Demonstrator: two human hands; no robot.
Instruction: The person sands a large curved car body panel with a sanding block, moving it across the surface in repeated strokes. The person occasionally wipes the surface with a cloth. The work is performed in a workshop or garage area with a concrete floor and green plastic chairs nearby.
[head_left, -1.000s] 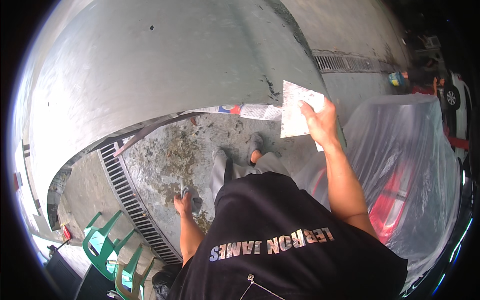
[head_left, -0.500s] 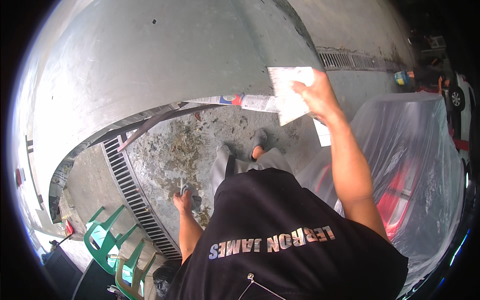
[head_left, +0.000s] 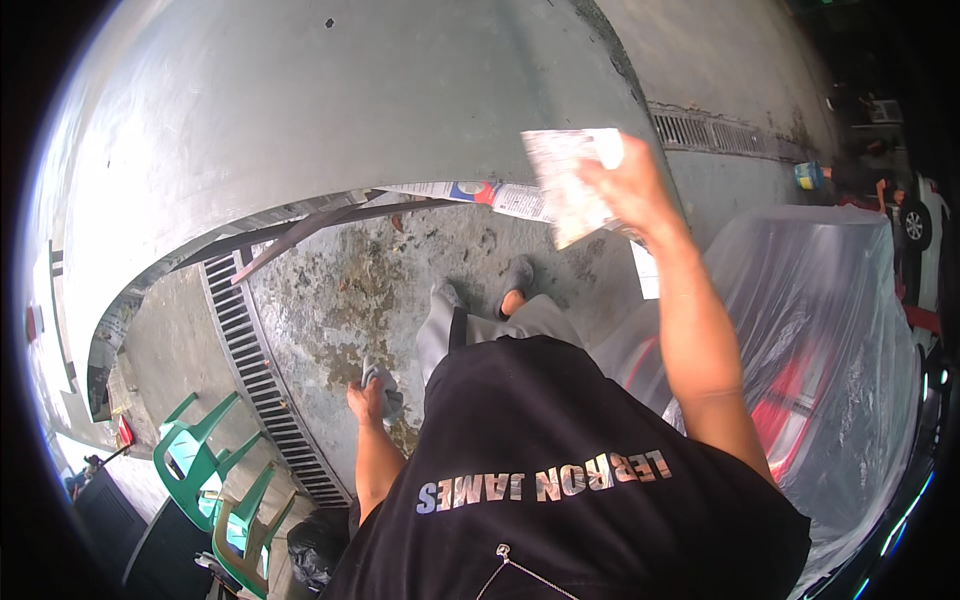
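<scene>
My right hand (head_left: pixel 640 195) is closed round a folded sheet of paper (head_left: pixel 560 190), pale and faintly marked. It holds the paper over the near right edge of a large, curved grey panel (head_left: pixel 380 100) that looks like car bodywork. The sheet is blurred, and I cannot tell whether it touches the panel. Printed newspaper (head_left: pixel 520 201) lines the panel's lower edge beside it. Low at my left side, my left hand (head_left: pixel 366 401) grips a grey rag (head_left: pixel 386 392), with some fingers hidden by the cloth.
Dark bars (head_left: pixel 300 232) run beneath the panel. A floor grate (head_left: pixel 265 380) and green plastic chairs (head_left: pixel 195 455) stand to my left. Clear plastic sheeting (head_left: pixel 800 300) covers something partly red on my right. A person (head_left: pixel 865 180) is at the far right near a blue bucket (head_left: pixel 808 176).
My right hand and the folded paper have shifted slightly left against the panel. The whole view has turned a little, and the left hand still holds the rag.
</scene>
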